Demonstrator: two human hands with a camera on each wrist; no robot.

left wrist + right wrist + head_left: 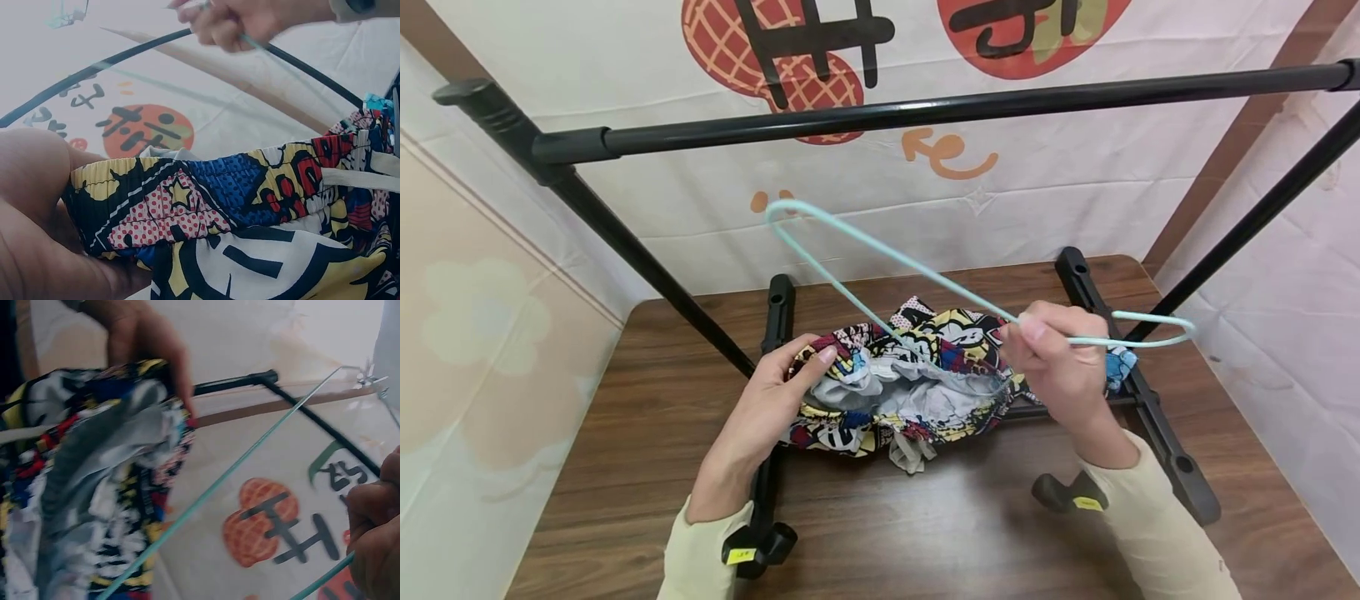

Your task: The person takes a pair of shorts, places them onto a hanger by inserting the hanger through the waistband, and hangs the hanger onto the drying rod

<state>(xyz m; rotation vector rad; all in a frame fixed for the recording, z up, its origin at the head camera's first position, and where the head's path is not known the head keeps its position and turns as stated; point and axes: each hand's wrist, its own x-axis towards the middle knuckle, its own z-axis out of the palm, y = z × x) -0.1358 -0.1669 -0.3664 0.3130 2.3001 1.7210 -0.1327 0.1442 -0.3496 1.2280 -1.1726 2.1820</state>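
Observation:
Comic-print shorts (850,433) with a gathered elastic waistband (219,194) lie bunched, their waist opening facing up and showing pale lining (917,396). At the waistband's left end, my left hand (767,408) holds the edge, thumb on top. My right hand (1063,367) grips a thin mint-green hanger (887,250) above the right side of the shorts. One rounded hanger end rises to the upper left, and a looped part sticks out to the right of the hand. The hanger's lower wire runs down to the waist opening; whether it lies inside is unclear.
A black rack bar (925,112) crosses above the hands, on slanted posts. The rack's feet (1180,467) stand on a brown wooden table (970,517). Something light blue (1120,367) lies behind my right hand. A printed cloth (1075,183) hangs at the back.

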